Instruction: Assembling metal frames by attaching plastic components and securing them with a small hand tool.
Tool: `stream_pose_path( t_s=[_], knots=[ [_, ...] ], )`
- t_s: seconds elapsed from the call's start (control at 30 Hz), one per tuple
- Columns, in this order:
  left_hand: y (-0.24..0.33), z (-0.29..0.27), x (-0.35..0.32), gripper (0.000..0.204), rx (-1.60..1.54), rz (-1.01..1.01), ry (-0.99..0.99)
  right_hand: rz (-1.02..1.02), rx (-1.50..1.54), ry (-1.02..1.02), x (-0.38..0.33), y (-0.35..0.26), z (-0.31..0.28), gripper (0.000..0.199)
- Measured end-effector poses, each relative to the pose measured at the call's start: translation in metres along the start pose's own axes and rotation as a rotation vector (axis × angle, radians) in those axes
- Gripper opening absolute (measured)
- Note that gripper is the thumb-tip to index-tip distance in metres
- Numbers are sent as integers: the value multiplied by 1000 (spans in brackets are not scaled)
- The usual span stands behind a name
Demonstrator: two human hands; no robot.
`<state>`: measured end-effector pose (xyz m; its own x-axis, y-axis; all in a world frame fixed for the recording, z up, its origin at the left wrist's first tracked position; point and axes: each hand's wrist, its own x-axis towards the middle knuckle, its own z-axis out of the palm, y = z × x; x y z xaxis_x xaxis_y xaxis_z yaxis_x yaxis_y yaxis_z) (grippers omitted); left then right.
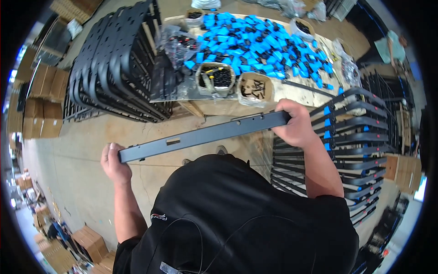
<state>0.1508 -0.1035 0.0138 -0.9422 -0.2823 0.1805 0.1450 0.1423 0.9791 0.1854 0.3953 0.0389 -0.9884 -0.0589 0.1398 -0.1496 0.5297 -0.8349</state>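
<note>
A workshop floor lies below you, a table (292,91) of blue caps (255,45) ahead. You hold the dark metal bar (205,134) across your chest, long axis left to right, left hand (114,164) clenched around its lower end, right hand (296,125) gripping the higher.

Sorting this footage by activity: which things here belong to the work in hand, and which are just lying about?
In hand:
- long dark metal bar
- left hand, at one end
- right hand, at the other end

Lying about:
- blue caps on the table
- cardboard boxes
- stacked black frames
</note>
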Motion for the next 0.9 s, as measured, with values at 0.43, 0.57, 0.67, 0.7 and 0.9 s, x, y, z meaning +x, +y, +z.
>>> stream_pose_path(
  t_s=[0.43, 0.57, 0.67, 0.7, 0.9],
  knots=[
    [-49, 168, 63, 33, 5, 23, -263, 142, -35, 259, -17, 99, -56, 22],
    [-59, 180, 100, 34, -12, -76, -277, 66, -147, 274, 20, 105, -55, 23],
    [-57, 198, 120, 34, 15, -87, -284, 141, -162, 290, 45, 110, -61, 21],
    [-54, 207, 126, 34, 16, -109, -281, 228, -127, 288, 54, 111, -63, 21],
    [-78, 211, 148, 41, 40, -47, -265, 345, -303, 243, 89, 106, -65, 18]
  ],
)
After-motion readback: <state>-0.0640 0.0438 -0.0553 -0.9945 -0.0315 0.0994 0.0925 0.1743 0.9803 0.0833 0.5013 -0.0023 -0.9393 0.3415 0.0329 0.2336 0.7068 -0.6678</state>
